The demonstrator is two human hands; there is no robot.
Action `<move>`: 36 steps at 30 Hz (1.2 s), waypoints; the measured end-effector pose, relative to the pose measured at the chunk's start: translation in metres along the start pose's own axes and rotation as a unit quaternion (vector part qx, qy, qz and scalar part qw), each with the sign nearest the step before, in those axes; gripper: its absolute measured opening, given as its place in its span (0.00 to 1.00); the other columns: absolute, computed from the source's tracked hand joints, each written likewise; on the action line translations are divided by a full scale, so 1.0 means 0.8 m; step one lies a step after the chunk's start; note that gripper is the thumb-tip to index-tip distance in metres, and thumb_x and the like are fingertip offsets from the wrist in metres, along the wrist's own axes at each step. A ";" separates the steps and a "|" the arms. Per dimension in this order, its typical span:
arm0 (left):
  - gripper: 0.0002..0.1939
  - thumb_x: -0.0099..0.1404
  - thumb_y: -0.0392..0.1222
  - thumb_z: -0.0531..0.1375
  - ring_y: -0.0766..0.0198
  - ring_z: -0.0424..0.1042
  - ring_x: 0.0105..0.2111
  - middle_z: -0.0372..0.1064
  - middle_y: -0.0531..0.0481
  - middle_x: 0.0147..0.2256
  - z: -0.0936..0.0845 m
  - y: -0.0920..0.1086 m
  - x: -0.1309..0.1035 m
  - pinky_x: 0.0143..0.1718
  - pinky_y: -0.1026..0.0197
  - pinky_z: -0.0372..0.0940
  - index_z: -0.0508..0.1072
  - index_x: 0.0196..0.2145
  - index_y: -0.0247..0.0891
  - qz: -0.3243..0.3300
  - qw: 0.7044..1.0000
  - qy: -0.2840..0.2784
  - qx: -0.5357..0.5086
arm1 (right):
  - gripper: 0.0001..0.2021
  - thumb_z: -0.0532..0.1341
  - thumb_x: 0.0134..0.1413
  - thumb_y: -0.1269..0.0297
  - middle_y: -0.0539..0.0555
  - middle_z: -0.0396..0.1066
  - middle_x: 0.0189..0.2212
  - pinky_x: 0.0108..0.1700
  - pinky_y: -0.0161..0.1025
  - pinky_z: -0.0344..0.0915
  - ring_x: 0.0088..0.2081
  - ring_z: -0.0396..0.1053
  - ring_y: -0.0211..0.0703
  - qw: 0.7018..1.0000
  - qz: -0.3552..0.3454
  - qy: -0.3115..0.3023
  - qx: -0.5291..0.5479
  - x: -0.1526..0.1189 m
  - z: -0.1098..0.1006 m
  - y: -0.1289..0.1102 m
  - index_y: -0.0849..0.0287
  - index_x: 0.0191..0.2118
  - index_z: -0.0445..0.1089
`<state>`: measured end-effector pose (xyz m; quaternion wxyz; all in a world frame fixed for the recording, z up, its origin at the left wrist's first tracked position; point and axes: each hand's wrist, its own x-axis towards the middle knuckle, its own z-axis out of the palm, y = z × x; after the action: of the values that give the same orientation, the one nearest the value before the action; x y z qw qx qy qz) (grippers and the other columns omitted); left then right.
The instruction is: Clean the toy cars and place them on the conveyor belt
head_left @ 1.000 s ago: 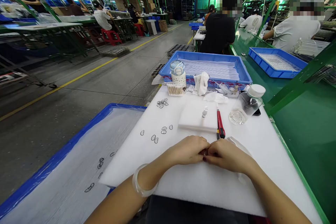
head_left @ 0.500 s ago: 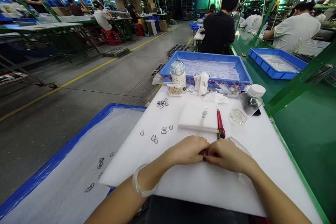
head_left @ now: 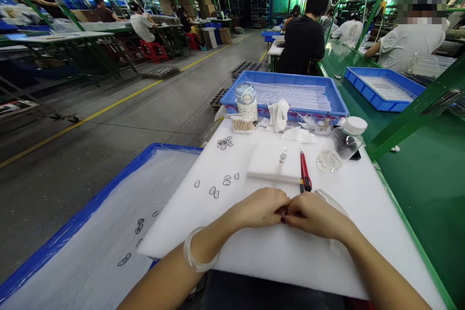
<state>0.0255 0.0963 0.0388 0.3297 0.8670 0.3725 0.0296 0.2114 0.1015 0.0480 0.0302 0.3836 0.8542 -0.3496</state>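
My left hand (head_left: 263, 207) and my right hand (head_left: 308, 212) meet over the white foam sheet (head_left: 261, 252), fingertips pressed together. Both are closed, and whatever they pinch is hidden by the fingers. Just beyond them lies a red utility knife (head_left: 305, 172), beside a white foam block (head_left: 269, 167) with a small vial (head_left: 283, 155) on it. To the left, several thin dark oval rings (head_left: 214, 192) are spread on the foam, and more are heaped in a small pile (head_left: 224, 143) farther back. A folded white strip (head_left: 332, 201) lies by my right hand.
A clear bottle with white lid (head_left: 341, 145), cotton swabs (head_left: 242, 124), a patterned cup (head_left: 247, 104) and crumpled tissue (head_left: 279, 115) stand at the back before a blue tray (head_left: 339, 99). Another blue tray (head_left: 156, 145) with rings is at lower left. A green post (head_left: 410, 111) slants at right.
My hands stay almost still, fingertips together. In the background at right, a seated person has shifted slightly. A small object now shows on the green bench beside the post.
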 end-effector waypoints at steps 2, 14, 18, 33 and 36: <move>0.07 0.60 0.30 0.60 0.63 0.67 0.31 0.66 0.52 0.30 0.000 0.000 0.000 0.30 0.63 0.58 0.65 0.28 0.37 -0.003 1.000 -0.002 0.000 | 0.14 0.56 0.54 0.68 0.45 0.53 0.17 0.25 0.36 0.44 0.21 0.47 0.31 1.000 0.001 0.000 -0.001 0.000 0.000 0.000 0.61 0.20 0.57; 0.08 0.60 0.30 0.60 0.63 0.67 0.31 0.66 0.53 0.30 -0.001 0.001 -0.001 0.30 0.63 0.57 0.64 0.28 0.37 -0.003 1.000 -0.002 -0.005 | 0.14 0.57 0.55 0.69 0.45 0.54 0.17 0.25 0.35 0.45 0.21 0.48 0.32 1.000 0.010 -0.006 -0.006 0.000 -0.001 -0.002 0.61 0.20 0.57; 0.08 0.60 0.30 0.60 0.63 0.67 0.31 0.66 0.52 0.30 -0.001 0.001 -0.001 0.31 0.62 0.58 0.64 0.28 0.37 0.000 1.000 -0.002 -0.005 | 0.14 0.57 0.56 0.69 0.45 0.54 0.17 0.25 0.35 0.45 0.22 0.48 0.32 1.000 0.008 -0.006 -0.012 0.000 0.000 -0.002 0.61 0.20 0.57; 0.08 0.60 0.30 0.60 0.63 0.66 0.30 0.65 0.53 0.29 0.001 -0.001 0.000 0.30 0.62 0.56 0.65 0.27 0.37 0.004 1.000 0.006 -0.004 | 0.15 0.56 0.55 0.68 0.45 0.53 0.17 0.25 0.35 0.44 0.21 0.47 0.31 1.000 0.004 -0.003 0.000 -0.001 0.000 -0.001 0.61 0.19 0.57; 0.07 0.60 0.30 0.60 0.63 0.66 0.30 0.65 0.53 0.30 0.001 -0.001 0.000 0.30 0.62 0.57 0.65 0.28 0.37 0.005 1.000 0.006 -0.005 | 0.14 0.57 0.55 0.68 0.45 0.53 0.17 0.25 0.36 0.45 0.21 0.47 0.32 1.000 0.006 -0.006 -0.004 0.000 0.000 -0.003 0.61 0.20 0.57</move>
<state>0.0250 0.0962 0.0376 0.3319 0.8667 0.3702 0.0387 0.2101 0.1008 0.0495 0.0392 0.3867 0.8529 -0.3486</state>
